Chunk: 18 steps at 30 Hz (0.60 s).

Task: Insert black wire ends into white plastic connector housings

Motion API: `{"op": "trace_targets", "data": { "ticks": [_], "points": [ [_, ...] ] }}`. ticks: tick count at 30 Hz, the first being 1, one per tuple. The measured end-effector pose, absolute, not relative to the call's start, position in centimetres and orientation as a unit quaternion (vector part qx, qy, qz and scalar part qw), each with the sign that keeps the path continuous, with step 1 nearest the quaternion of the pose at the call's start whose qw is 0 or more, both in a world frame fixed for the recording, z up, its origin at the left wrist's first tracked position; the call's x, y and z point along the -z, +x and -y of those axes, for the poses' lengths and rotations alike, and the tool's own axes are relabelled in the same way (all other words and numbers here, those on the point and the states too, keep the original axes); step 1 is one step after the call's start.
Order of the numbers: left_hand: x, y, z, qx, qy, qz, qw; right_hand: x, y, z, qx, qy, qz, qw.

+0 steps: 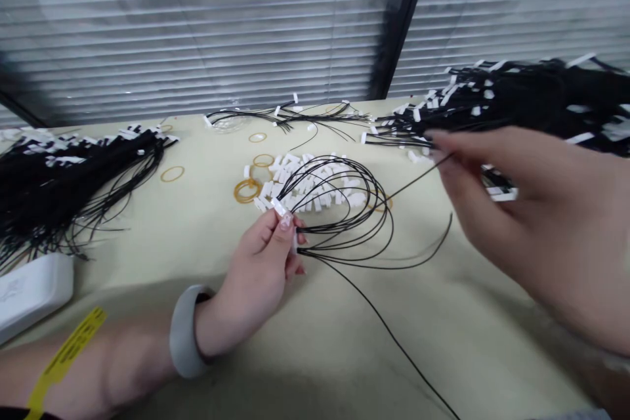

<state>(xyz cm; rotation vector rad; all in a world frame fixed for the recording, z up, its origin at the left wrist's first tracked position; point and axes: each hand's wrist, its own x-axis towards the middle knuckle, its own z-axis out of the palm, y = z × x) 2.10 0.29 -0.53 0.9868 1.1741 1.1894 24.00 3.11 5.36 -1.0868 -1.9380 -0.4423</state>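
Not much you can read here: the yellow tag [69, 354] on your left forearm has dark print too small to make out, and the white case [37, 292] at far left has a faint grey mark, also illegible. Your left hand [258, 249] is pinching white connectors [281, 208] with looped black wires [315, 231] fanning right, mid-bench. Your right hand [531, 210] is blurry, but fingers and thumb are together on a single wire [416, 180] pulled out from the loops. The far edge of the bench [295, 341] sits right by the blinds [221, 26]. Wire heaps [88, 177] crowd both sides, with loose connectors [290, 167] just beyond your loops. Your roomiest stretch is nearside, crossed by one trailing wire.
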Motion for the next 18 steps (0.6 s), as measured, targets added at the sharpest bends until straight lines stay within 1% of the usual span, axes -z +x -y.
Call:
{"op": "trace_targets", "data": {
  "ticks": [2,3,4,5,6,7,8,11,13,15,18],
  "points": [
    [0.5,2.2,-0.3,-0.501,0.43,-0.499,0.561,-5.6,23.5,-3.3,-0.062,-0.434,0.697,0.567],
    [0.5,2.2,-0.3,-0.498,0.435,-0.499,0.56,-5.6,23.1,-3.2,-0.159,-0.413,0.645,0.623],
    [0.5,2.3,-0.2,-0.492,0.44,-0.501,0.56,-5.7,22.8,-3.2,-0.228,-0.39,0.6,0.66],
    [0.5,2.3,-0.2,-0.485,0.444,-0.503,0.561,-5.7,22.4,-3.0,-0.27,-0.367,0.573,0.681],
    [0.5,2.3,-0.2,-0.476,0.448,-0.506,0.563,-5.6,22.2,-2.8,-0.293,-0.349,0.572,0.682],
    [0.5,2.3,-0.1,-0.467,0.452,-0.508,0.565,-5.5,21.9,-2.6,-0.303,-0.339,0.593,0.665],
    [0.5,2.3,-0.1,-0.458,0.457,-0.509,0.567,-5.3,21.7,-2.3,-0.302,-0.338,0.631,0.629],
    [0.5,2.3,0.1,-0.439,0.481,-0.503,0.569,-4.7,21.1,-1.6,-0.222,-0.349,0.772,0.482],
    [0.4,2.3,0.2,-0.432,0.496,-0.499,0.564,-4.4,20.7,-1.4,-0.166,-0.352,0.829,0.401],
    [0.4,2.2,0.4,-0.427,0.51,-0.497,0.558,-4.2,20.6,-1.4,-0.146,-0.351,0.853,0.358],
    [0.3,2.1,0.5,-0.42,0.518,-0.492,0.56,-4.0,20.6,-1.6,-0.163,-0.367,0.855,0.33]
  ]
}}
